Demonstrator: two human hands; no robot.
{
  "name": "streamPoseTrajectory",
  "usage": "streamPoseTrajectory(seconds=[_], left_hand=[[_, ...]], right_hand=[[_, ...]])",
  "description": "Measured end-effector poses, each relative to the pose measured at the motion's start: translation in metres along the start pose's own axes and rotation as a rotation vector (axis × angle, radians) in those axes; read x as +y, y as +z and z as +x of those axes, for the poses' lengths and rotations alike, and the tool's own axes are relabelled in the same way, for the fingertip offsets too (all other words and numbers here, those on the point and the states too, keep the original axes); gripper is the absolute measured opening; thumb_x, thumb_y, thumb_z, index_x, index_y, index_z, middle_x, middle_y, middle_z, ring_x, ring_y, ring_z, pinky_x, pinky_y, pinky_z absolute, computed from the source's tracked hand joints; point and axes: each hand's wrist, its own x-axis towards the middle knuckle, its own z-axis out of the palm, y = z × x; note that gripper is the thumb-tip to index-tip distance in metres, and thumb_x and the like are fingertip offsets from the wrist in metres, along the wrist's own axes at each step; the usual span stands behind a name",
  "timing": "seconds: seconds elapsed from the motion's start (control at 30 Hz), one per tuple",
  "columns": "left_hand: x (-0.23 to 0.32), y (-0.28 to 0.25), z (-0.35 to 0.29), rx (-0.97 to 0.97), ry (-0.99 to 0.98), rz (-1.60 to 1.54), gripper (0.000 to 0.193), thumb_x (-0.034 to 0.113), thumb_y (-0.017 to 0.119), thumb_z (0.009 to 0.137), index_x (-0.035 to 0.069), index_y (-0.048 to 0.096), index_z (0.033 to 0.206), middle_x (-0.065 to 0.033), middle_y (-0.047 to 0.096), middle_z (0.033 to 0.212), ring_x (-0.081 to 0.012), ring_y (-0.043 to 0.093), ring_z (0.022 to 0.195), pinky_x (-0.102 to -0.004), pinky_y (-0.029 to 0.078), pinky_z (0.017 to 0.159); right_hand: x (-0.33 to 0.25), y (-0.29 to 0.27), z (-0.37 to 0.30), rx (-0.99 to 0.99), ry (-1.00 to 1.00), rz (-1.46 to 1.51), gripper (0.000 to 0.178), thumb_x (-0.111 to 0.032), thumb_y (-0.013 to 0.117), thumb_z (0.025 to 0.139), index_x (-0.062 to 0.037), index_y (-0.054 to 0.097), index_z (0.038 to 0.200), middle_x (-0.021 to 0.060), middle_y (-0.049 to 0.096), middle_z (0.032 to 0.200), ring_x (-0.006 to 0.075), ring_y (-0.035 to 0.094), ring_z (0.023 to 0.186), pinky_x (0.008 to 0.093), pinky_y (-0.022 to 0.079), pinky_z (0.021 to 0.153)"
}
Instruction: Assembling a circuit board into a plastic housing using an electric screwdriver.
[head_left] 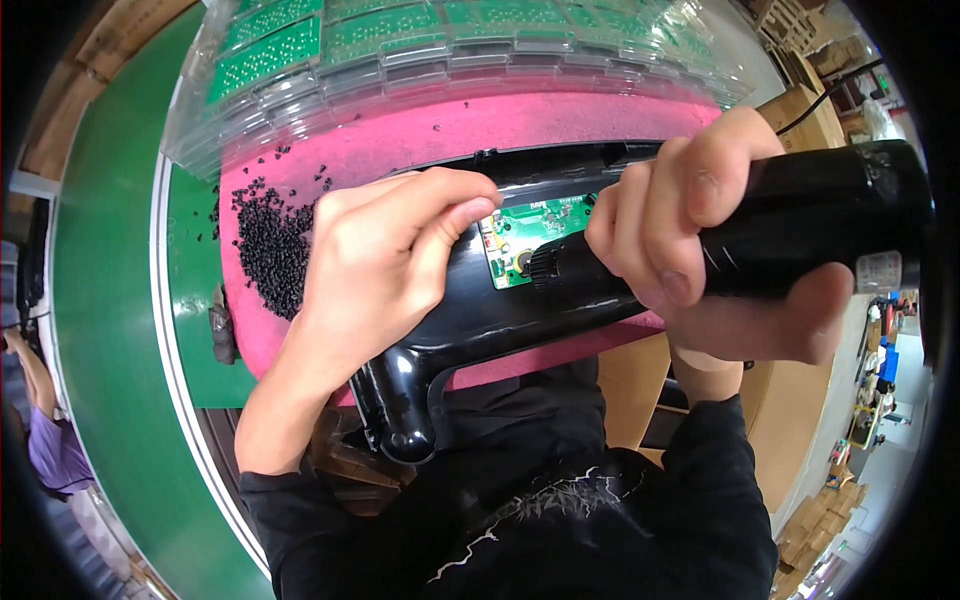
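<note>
A long glossy black plastic housing lies across a pink mat, and a green circuit board sits inside it. My right hand wraps round a thick black electric screwdriver, held nearly level. Its ribbed black nose is over the board's lower part; the tip cannot be made out. My left hand is at the board's left edge, thumb and forefinger pinched together. Whatever may be in that pinch is hidden. To the left of this hand lies a pile of small black screws.
Clear plastic trays of green circuit boards stand stacked along the far side of the pink mat. A dark lump lies on the green table. Cardboard is below the mat's near edge. Another person's purple sleeve shows far left.
</note>
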Motion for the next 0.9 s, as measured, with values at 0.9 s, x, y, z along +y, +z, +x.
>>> streamPoseTrajectory(seconds=[0.9], left_hand=[[0.001, -0.005, -0.004, -0.388, -0.142, 0.135, 0.018, 0.008, 0.077, 0.074, -0.001, 0.065, 0.084, -0.0107, 0.064, 0.083, -0.0312, 0.065, 0.075, -0.0377, 0.051, 0.066]], right_hand=[[0.012, 0.030, -0.005, 0.284, -0.008, 0.098, 0.064, -0.065, 0.066, 0.079, -0.0071, 0.050, 0.101, -0.0032, 0.052, 0.065, 0.0096, 0.047, 0.052, 0.0251, 0.037, 0.052]])
